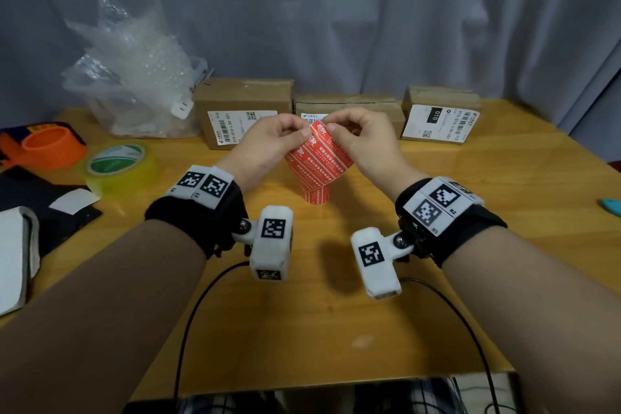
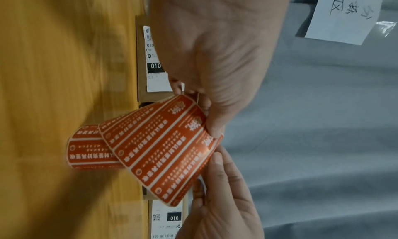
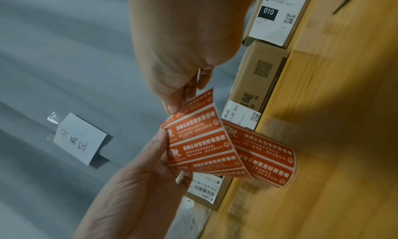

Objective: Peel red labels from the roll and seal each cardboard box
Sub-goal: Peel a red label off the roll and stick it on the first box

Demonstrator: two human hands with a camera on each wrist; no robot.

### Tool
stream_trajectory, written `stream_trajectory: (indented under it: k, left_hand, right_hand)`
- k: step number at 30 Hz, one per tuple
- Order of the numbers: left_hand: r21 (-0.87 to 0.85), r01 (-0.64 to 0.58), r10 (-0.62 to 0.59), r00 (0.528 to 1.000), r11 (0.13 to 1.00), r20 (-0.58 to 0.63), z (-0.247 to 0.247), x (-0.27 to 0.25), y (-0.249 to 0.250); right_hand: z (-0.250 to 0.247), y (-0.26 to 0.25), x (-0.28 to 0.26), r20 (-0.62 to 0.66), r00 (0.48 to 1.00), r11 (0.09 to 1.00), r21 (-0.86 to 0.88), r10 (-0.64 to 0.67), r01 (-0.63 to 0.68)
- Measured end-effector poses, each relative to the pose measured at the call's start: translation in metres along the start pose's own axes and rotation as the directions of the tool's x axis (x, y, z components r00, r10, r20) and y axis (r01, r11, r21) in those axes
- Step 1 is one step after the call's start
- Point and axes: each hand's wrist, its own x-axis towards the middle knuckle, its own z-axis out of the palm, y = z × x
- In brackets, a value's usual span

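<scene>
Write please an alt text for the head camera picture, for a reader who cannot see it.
Two hands, the left hand and the right hand, pinch the top edge of a strip of red labels above a wooden table. Three cardboard boxes stand in a row behind it, with tape rolls and plastic wrap to the left.

Dim, even light – soft shadows on the table (image 1: 336, 329), wrist views blurred, edges warped

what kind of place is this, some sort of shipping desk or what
Likely a small parcel-packing station: cardboard boxes with shipping labels line a wooden table, beside bubble wrap and a tape roll.
</scene>
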Motion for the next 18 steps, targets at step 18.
stream_trajectory:
  k: [18]
  left_hand:
    - [0.023,-0.091,0.092,0.993,0.996,-0.077,0.0074,0.0024,0.0005]
  right_hand:
    - [0.0067,-0.0062,-0.0013,-0.074,0.987,0.963,-0.239,-0.145,0.124]
